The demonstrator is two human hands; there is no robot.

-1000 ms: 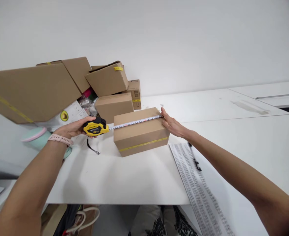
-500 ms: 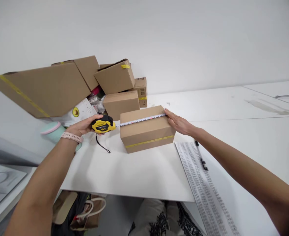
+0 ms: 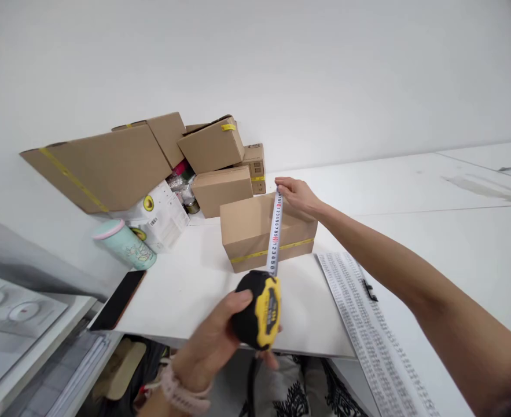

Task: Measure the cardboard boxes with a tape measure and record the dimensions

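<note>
My left hand (image 3: 216, 333) is wrapped round a yellow and black tape measure (image 3: 267, 313), held in front of the table's near edge. Its white blade (image 3: 275, 231) runs out away from me, across a closed cardboard box (image 3: 249, 223) with a yellow strip along its front face. At the blade's far end, my right hand (image 3: 296, 192) pinches the tip just beyond the box's far top edge. The box lies on the white table (image 3: 186, 307), beneath the stretched blade.
Several cardboard boxes (image 3: 223, 191) are stacked at the back left. A mint tumbler with a pink lid (image 3: 127, 243) lies tilted by a white avocado-print box (image 3: 168, 223), near a black flat object (image 3: 120, 301). Printed label sheets (image 3: 355, 313) with a black pen (image 3: 370, 289) lie at the right.
The tape measure has swung from the box's left side to its near side, turning the blade from lengthwise to crosswise. My right hand has moved from the right end to the far edge.
</note>
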